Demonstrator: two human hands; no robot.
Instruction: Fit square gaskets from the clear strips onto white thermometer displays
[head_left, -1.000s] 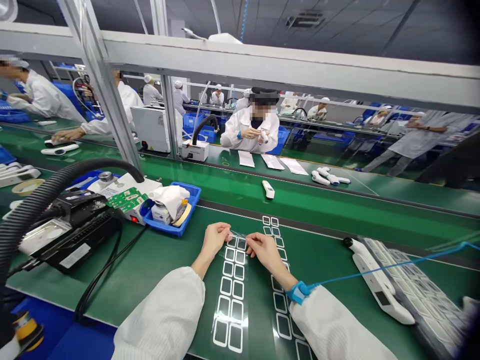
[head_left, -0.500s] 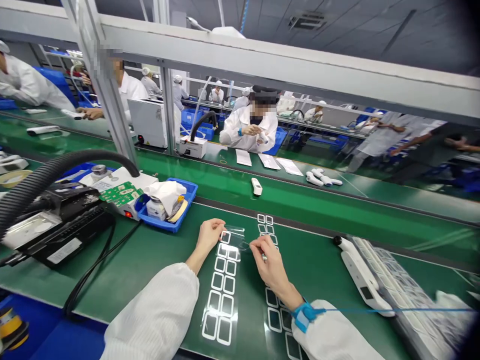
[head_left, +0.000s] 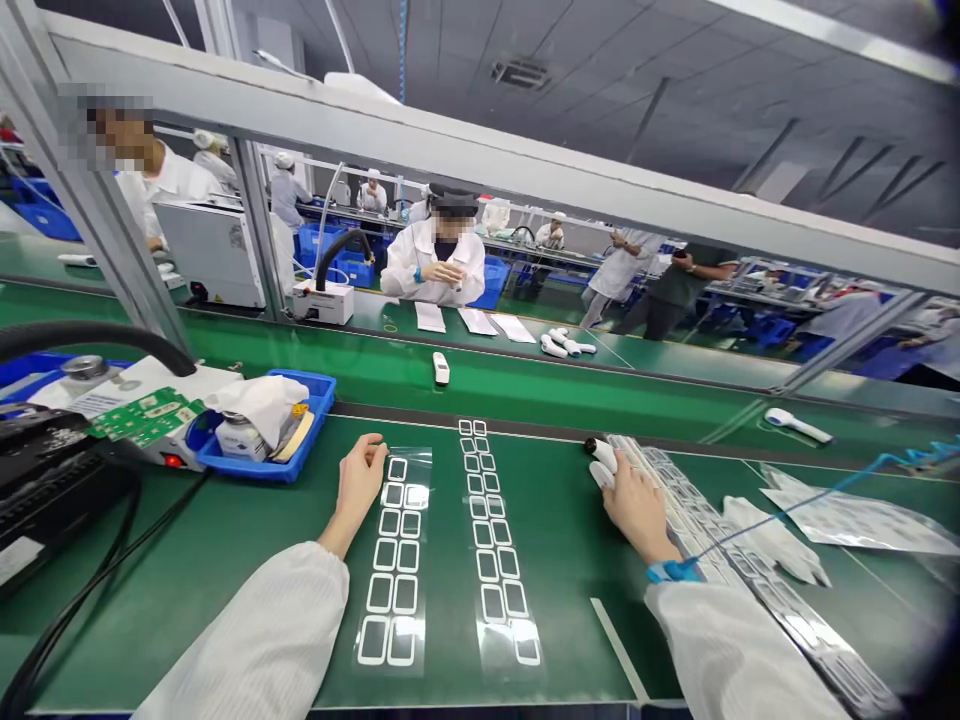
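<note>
My right grip [head_left: 637, 510] is down at the head of a white device [head_left: 604, 462], fingertips right on it, though I can't tell if they're closing around it. That device sits at the top end of a long strip of white-framed labels [head_left: 675, 510] running off toward the bottom right corner. My left grip [head_left: 360, 485] is curled up, nothing showing in it, just beside the top of a clear film strip [head_left: 394, 560] of white rectangular frames. A second film strip [head_left: 495, 540] lies parallel, between my grips and well clear of both. All of it's on the green bench [head_left: 562, 600]. Blue wrist strap [head_left: 671, 572] on my right wrist, its cord trailing off right. Over on the left, a blue tray [head_left: 315, 395] with tissue and tape, and a green circuit board [head_left: 146, 415] next to it. Across the belt, a co-worker [head_left: 435, 265] in white sits facing me.
</note>
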